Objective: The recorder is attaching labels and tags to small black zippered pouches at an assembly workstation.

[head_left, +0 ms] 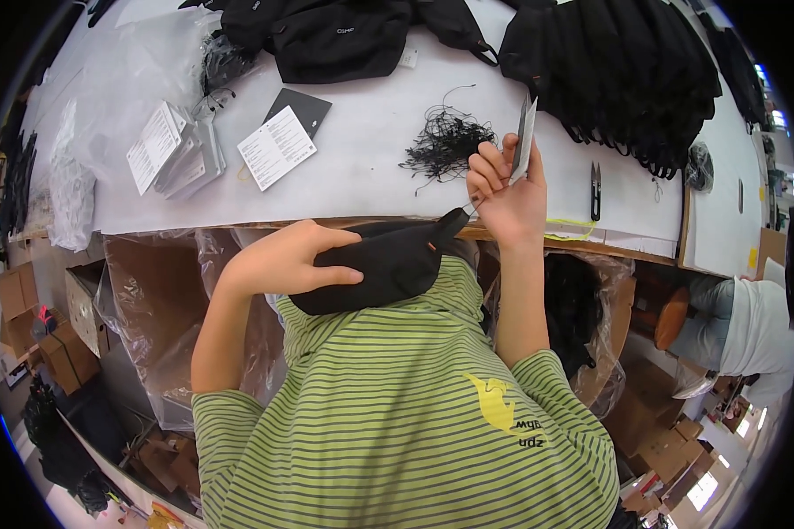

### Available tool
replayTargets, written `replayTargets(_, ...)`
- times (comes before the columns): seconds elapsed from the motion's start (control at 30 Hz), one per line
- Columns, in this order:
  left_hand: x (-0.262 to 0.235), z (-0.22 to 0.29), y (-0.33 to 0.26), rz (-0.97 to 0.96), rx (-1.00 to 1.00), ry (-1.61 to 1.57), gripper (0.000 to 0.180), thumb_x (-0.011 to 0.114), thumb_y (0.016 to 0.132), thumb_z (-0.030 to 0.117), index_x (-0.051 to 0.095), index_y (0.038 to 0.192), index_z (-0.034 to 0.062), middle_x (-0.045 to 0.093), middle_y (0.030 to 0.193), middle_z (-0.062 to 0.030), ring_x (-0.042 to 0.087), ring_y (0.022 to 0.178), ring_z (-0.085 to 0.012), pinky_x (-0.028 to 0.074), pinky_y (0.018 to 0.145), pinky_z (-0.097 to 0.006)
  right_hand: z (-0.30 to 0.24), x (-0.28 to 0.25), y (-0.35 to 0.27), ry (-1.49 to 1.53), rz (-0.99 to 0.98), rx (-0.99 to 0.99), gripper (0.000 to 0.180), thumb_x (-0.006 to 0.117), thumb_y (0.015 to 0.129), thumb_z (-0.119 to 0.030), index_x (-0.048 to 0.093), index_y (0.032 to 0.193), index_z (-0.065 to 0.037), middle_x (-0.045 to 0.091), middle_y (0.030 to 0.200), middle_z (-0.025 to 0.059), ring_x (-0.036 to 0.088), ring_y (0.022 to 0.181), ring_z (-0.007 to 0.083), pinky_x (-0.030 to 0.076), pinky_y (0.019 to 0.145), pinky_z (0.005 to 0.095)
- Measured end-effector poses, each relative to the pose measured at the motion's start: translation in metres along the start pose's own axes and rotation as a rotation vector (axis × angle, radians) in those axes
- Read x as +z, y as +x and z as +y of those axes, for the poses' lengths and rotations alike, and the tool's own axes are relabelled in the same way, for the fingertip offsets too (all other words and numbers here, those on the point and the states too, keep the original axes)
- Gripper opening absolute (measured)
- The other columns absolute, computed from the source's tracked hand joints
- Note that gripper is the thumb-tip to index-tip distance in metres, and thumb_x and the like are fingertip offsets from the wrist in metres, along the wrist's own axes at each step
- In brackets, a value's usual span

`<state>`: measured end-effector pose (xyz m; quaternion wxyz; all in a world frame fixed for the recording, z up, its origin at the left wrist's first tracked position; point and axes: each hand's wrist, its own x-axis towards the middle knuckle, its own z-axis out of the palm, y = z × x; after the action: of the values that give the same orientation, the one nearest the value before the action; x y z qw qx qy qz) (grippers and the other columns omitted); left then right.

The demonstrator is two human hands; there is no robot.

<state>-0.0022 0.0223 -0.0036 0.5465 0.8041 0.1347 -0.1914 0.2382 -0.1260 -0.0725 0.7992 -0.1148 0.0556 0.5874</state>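
A small black waist bag [379, 264] rests against my front at the table's edge. My left hand [295, 256] is closed around its left end, thumb and fingers on the fabric. Raised above the table edge, my right hand [509, 181] pinches a thin hang tag [526, 137], seen nearly edge-on. A dark string runs from near that hand to the bag's right end, by a small orange tab. Just beyond my right hand lies a tangled heap of black tag strings [450, 145].
Several black bags [626, 79] are piled at the far right, with more black bags [344, 40] at the back. Thread snips [596, 192] lie right of my hand. Stacked tags [176, 150], loose cards [278, 148] and clear plastic [141, 70] occupy the left. Plastic-lined cartons [159, 309] stand below; another person [741, 326] is at right.
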Motion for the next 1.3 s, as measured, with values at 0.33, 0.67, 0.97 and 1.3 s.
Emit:
replayTargets(0.33,-0.002,0.000,-0.002,0.005,0.011,0.007,0.045,0.068,0.081,0.028,0.058,0.107,-0.0075,0.061,0.078,-0.0229,0.057,0.067,-0.0333,0.046,0.064,-0.035,0.026,0.004,-0.006,-0.026,0.326,0.057,0.031,0.047,0.094,-0.040,0.060,0.098,-0.012,0.039,0.073,0.0031,0.036,0.065,0.0169,0.033,0.060,0.0286)
replayTargets(0.67,-0.003,0.017,0.001,0.014,-0.129,0.135,0.028,0.066,0.081,0.023,0.060,0.095,0.0002,0.061,0.078,-0.0178,0.057,0.072,-0.0321,0.045,0.067,-0.038,0.007,-0.002,0.005,-0.492,0.448,-0.166,0.025,0.060,0.089,-0.030,0.055,0.074,-0.011,0.027,0.054,-0.0074,0.022,0.049,0.0061,0.019,0.048,0.0234)
replayTargets(0.97,0.021,0.012,0.015,0.460,0.247,0.343,0.017,0.071,0.069,0.009,0.062,0.082,0.0037,0.053,0.120,-0.0082,0.052,0.106,-0.0297,0.042,0.089,-0.040,0.036,0.056,-0.022,-2.152,-0.062,0.263,0.027,0.070,0.078,-0.033,0.072,0.078,-0.007,0.059,0.055,0.0124,0.054,0.047,0.0270,0.043,0.049,0.0334)
replayTargets(1.3,-0.009,0.000,0.052,0.004,0.014,-0.160,0.020,0.064,0.080,0.018,0.062,0.097,0.0069,0.063,0.089,-0.0090,0.057,0.092,-0.0268,0.041,0.089,-0.036,0.029,0.034,-0.042,-2.114,-0.209,0.346,0.033,0.080,0.069,-0.029,0.065,0.080,-0.002,0.032,0.050,0.0021,0.031,0.047,0.0116,0.029,0.046,0.0291)
